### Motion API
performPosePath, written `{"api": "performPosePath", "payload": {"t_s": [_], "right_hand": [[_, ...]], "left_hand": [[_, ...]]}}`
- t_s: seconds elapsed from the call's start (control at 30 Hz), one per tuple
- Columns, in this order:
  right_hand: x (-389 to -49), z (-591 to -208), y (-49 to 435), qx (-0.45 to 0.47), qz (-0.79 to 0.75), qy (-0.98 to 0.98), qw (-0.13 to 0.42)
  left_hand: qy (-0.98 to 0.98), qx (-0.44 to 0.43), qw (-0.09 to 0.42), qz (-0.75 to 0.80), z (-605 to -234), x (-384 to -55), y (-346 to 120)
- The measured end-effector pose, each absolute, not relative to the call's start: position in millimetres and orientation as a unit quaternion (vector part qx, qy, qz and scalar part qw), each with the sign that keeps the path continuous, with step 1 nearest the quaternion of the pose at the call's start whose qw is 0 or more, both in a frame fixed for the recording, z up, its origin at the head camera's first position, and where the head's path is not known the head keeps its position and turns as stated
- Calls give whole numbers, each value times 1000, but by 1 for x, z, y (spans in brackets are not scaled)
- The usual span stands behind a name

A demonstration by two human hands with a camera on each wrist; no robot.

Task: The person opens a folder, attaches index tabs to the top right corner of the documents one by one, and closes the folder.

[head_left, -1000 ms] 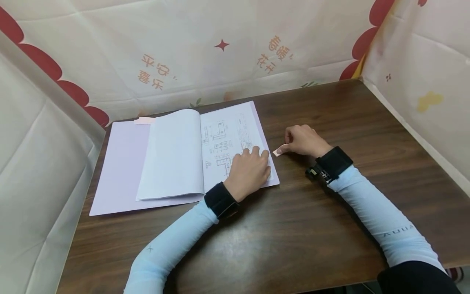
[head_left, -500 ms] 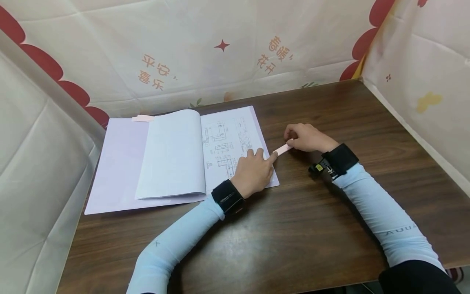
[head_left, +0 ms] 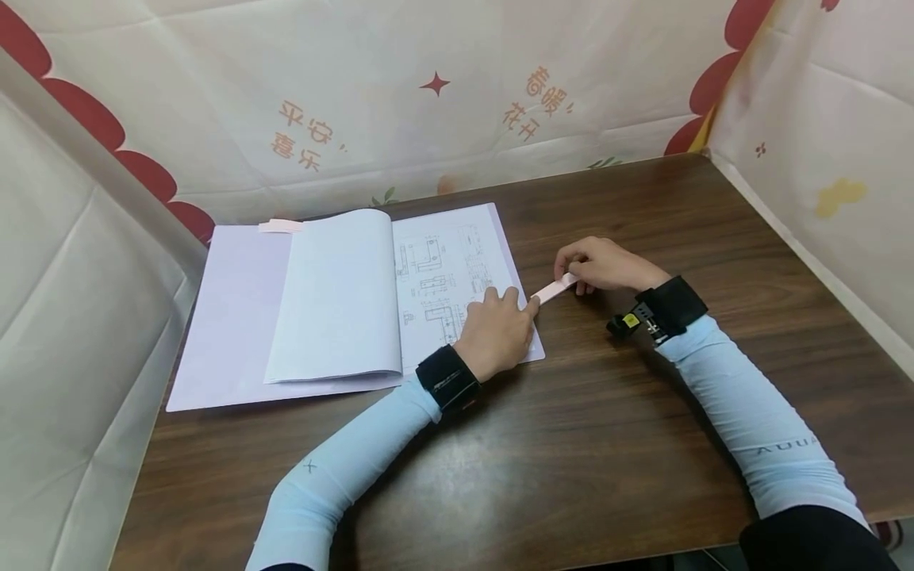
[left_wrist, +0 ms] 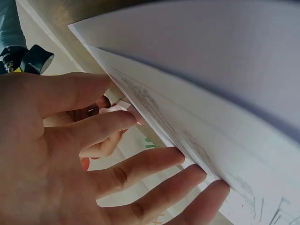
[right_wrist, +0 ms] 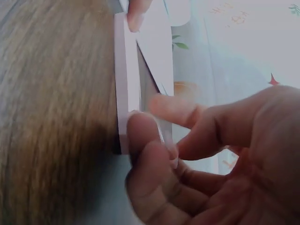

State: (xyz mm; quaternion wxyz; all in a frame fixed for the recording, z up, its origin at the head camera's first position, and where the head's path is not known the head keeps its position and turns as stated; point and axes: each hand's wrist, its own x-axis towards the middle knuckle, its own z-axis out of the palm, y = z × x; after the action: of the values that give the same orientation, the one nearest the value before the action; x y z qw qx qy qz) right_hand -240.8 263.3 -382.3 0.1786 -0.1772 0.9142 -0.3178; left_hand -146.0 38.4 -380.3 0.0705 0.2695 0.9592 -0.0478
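Observation:
A pale pink paper strip (head_left: pixel 554 289) lies slantwise on the table, just right of an open lilac folder (head_left: pixel 236 317). My right hand (head_left: pixel 607 266) holds its far right end, with the thumb against it in the right wrist view; part of that end is hidden by fingers. My left hand (head_left: pixel 497 333) rests on the folder's right-hand page (head_left: pixel 443 270), which bears line drawings. Its fingers are spread and fairly straight, and one fingertip (right_wrist: pixel 136 21) presses on the strip's near end. A white page (head_left: pixel 336 301) is turned over to the left.
Another pink strip (head_left: pixel 281 226) sits at the folder's top edge on the left. The brown wooden table (head_left: pixel 571 444) extends to the right and front. Printed white cloth (head_left: pixel 393 95) hangs behind and at both sides.
My right hand has moved slightly right, and more of the pink strip shows. A left finger has reached out onto its near end. The folder has shifted a little.

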Motion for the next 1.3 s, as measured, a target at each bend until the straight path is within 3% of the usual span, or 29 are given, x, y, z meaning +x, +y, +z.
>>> {"api": "performPosePath", "payload": {"t_s": [0.4,0.67,1.0,1.3], "right_hand": [[-236,-380,253,-155,-240,954,94],[-238,-376,264,-127,-236,957,109],[-241,-367,302,-77,-219,969,87],[-239,-362,280,-111,-232,964,67]], "left_hand": [[958,275,70,-45,-378,-148,38],[958,275,71,-41,-379,-148,38],[954,286,85,-25,-377,-147,35],[949,299,92,17,-375,-141,15]]}}
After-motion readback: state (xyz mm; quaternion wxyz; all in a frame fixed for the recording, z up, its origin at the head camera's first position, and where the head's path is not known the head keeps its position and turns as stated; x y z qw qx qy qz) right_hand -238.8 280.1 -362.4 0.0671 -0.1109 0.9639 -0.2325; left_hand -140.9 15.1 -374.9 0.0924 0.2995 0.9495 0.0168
